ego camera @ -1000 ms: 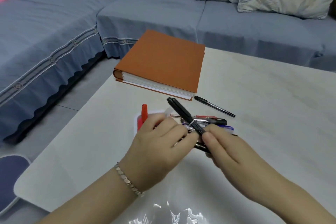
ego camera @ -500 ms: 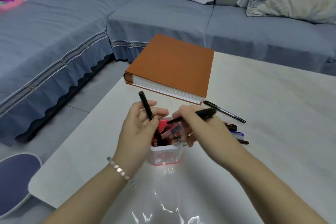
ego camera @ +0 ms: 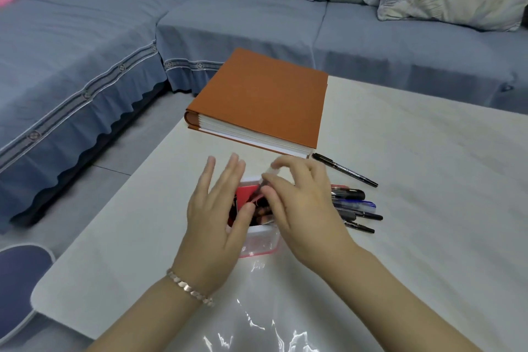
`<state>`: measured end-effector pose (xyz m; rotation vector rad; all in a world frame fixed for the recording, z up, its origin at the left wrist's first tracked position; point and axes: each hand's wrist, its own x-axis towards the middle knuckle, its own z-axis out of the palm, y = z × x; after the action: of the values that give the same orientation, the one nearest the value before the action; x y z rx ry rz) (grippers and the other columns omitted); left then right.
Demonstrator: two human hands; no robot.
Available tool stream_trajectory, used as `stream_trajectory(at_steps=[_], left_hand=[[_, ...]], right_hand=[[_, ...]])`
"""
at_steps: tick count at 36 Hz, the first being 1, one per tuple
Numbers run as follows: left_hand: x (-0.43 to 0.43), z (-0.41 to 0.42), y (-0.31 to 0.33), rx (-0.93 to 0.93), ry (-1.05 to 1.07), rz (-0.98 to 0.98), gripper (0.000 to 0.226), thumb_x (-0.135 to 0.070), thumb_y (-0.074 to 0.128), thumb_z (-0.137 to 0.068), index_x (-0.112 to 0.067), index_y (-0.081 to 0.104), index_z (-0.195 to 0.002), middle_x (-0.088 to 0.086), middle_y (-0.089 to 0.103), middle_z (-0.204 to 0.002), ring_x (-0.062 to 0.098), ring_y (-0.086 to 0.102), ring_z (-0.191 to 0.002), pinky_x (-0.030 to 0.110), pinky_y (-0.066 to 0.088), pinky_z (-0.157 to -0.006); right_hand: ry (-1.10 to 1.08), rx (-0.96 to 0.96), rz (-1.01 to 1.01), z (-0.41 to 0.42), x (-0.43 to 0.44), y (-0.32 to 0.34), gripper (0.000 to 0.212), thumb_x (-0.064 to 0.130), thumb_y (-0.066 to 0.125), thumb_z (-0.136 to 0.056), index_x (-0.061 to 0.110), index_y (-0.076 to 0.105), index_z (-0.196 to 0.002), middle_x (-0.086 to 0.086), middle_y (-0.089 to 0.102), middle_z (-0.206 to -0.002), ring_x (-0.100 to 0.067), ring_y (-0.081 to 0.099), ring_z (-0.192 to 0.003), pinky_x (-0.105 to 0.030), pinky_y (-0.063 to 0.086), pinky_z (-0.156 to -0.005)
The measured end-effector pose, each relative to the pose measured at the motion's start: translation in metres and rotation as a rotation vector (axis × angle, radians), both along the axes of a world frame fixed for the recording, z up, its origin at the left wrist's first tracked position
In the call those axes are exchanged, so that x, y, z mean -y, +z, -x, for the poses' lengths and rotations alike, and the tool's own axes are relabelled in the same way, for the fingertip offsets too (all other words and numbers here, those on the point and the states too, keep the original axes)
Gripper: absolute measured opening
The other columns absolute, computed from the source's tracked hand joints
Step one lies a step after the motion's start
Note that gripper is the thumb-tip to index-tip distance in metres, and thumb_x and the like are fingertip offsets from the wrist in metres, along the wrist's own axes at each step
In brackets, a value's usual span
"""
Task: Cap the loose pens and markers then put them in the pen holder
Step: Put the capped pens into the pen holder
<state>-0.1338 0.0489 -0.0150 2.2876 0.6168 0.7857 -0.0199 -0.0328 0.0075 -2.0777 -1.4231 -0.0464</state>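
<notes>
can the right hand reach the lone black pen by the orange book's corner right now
Probably yes: the slim black pen lies flat on the white table just beyond the right hand, apart from the pen pile, with nothing between them.

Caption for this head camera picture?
Left hand and right hand over clear plastic pen holder; loose pens beside, orange hardcover book behind.

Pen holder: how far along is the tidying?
Done: some pens sit in the pen holder. In hand: the left hand is open beside it, the right hand over it, grip blurred. Left: a pile of pens and one black marker lie on the table.
</notes>
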Motion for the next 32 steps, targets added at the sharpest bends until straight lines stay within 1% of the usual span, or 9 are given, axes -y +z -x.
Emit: stream_trajectory(at_steps=[4, 6, 9, 14, 20, 22, 25, 29, 32], left_hand=[[0.002, 0.006, -0.003, -0.084, -0.018, 0.164, 0.084, -0.062, 0.051, -0.073, -0.067, -0.018, -0.120, -0.040, -0.023, -0.139, -0.019, -0.013, -0.130, 0.000, 0.000, -0.100], [0.000, 0.007, -0.006, -0.091, -0.006, 0.246, 0.094, -0.053, 0.064, -0.071, -0.065, -0.016, -0.118, -0.037, -0.017, -0.140, -0.030, -0.010, -0.121, -0.011, 0.001, -0.091], [-0.006, 0.005, -0.013, -0.072, -0.032, 0.372, 0.099, -0.033, 0.074, -0.069, -0.064, -0.007, -0.115, -0.043, 0.005, -0.130, -0.040, 0.006, -0.108, -0.010, 0.012, -0.087], [-0.006, 0.001, -0.014, -0.018, -0.020, 0.453, 0.095, -0.017, 0.077, -0.067, -0.060, 0.008, -0.115, -0.049, 0.017, -0.114, -0.042, 0.020, -0.097, -0.012, 0.023, -0.078], [-0.003, 0.001, -0.011, 0.028, 0.000, 0.463, 0.092, -0.009, 0.078, -0.065, -0.047, 0.018, -0.122, -0.043, 0.026, -0.113, -0.041, 0.029, -0.091, -0.013, 0.026, -0.073], [-0.002, 0.000, -0.009, 0.030, -0.001, 0.457, 0.091, -0.007, 0.077, -0.065, -0.044, 0.019, -0.124, -0.041, 0.027, -0.113, -0.041, 0.029, -0.091, -0.013, 0.026, -0.072], [0.000, -0.001, -0.006, 0.036, -0.001, 0.455, 0.088, -0.005, 0.077, -0.065, -0.041, 0.021, -0.122, -0.040, 0.028, -0.112, -0.041, 0.030, -0.089, -0.013, 0.026, -0.071], [0.000, -0.001, -0.004, 0.032, -0.012, 0.468, 0.087, -0.004, 0.077, -0.066, -0.040, 0.021, -0.122, -0.038, 0.030, -0.110, -0.039, 0.033, -0.087, -0.012, 0.028, -0.070], [0.001, 0.000, -0.003, 0.020, -0.018, 0.470, 0.086, -0.004, 0.075, -0.067, -0.038, 0.020, -0.123, -0.038, 0.030, -0.109, -0.039, 0.034, -0.086, -0.012, 0.028, -0.069]], right_hand=[[0.008, -0.146, -0.078, -0.023, 0.018, 0.008, 0.040, 0.035, 0.035, -0.089, 0.014, 0.063, -0.107, 0.000, 0.060, -0.111, -0.009, 0.040, -0.105, -0.022, 0.032, -0.093], [-0.085, -0.195, -0.017, -0.043, 0.031, 0.004, 0.027, 0.025, 0.046, -0.090, 0.013, 0.064, -0.107, -0.001, 0.064, -0.107, -0.010, 0.049, -0.102, -0.016, 0.032, -0.086], [-0.158, -0.077, 0.253, -0.072, 0.055, -0.018, 0.026, 0.015, 0.054, -0.087, 0.017, 0.062, -0.111, -0.004, 0.063, -0.109, -0.022, 0.053, -0.105, -0.025, 0.036, -0.086], [-0.109, 0.057, 0.579, -0.082, 0.079, -0.050, 0.037, 0.020, 0.054, -0.086, 0.017, 0.052, -0.123, -0.003, 0.055, -0.126, -0.026, 0.049, -0.115, -0.035, 0.041, -0.093], [-0.119, 0.162, 0.679, -0.082, 0.077, -0.067, 0.031, 0.028, 0.042, -0.093, 0.013, 0.045, -0.119, -0.005, 0.048, -0.123, -0.025, 0.048, -0.110, -0.035, 0.043, -0.084], [-0.135, 0.191, 0.702, -0.079, 0.076, -0.068, 0.028, 0.028, 0.051, -0.089, 0.010, 0.050, -0.111, -0.007, 0.052, -0.113, -0.024, 0.054, -0.100, -0.033, 0.047, -0.072], [-0.112, 0.289, 0.698, -0.074, 0.072, -0.069, 0.033, 0.019, 0.081, -0.054, 0.009, 0.059, -0.076, -0.007, 0.060, -0.073, -0.021, 0.060, -0.055, -0.026, 0.036, -0.034], [-0.146, 0.234, 0.760, -0.070, 0.071, -0.075, 0.024, 0.010, 0.040, -0.089, 0.005, 0.043, -0.112, -0.012, 0.049, -0.114, -0.029, 0.057, -0.095, -0.033, 0.031, -0.057], [-0.167, 0.232, 0.749, -0.071, 0.071, -0.079, 0.024, 0.009, 0.033, -0.092, 0.006, 0.038, -0.115, -0.012, 0.046, -0.119, -0.028, 0.057, -0.095, -0.030, 0.024, -0.048]])
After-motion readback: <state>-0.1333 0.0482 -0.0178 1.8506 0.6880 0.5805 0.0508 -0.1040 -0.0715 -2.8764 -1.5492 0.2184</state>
